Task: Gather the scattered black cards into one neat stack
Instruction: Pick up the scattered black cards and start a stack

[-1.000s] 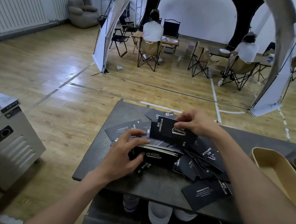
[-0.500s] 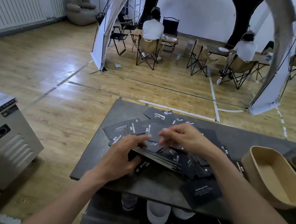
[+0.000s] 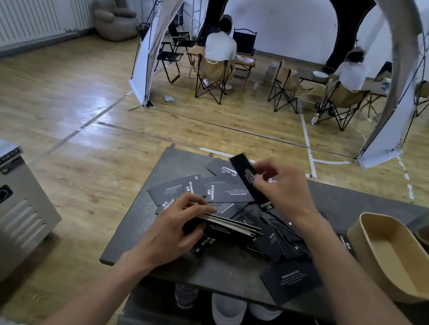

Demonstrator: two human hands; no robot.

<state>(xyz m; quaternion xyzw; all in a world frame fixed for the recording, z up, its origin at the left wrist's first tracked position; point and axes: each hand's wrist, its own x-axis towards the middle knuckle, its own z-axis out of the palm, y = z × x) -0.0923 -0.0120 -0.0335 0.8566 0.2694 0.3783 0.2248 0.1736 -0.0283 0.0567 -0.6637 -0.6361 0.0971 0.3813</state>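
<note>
Dark table in a wood-floored hall is carrying the scattered black cards, fanned behind and right of my hands. My left hand is gripping the partial stack by its end. My right hand is pinching one card, lifted and tilted. Risk: landing it askew could splay the stack; the lone card seems to be overhanging the near edge and may slide off.
</note>
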